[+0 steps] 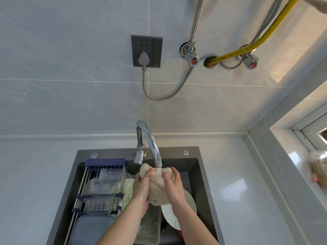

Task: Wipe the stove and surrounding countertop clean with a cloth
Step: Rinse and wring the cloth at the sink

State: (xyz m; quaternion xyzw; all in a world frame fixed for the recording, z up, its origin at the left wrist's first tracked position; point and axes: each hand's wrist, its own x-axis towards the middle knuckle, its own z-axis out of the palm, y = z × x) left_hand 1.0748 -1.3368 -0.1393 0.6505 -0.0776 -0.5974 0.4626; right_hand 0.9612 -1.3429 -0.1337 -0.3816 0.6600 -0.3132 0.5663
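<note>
Both hands, left and right, grasp the bunched cloth over the dish-filled sink, under the tap's stream. Better to knead it through, then wring hard before wiping the stove.

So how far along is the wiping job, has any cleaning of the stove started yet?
No wiping shows yet. Both the left hand and right hand grip the cloth under running water from the faucet, over the sink. No stove is in view, so wiping it and the countertop seems still ahead.
</note>
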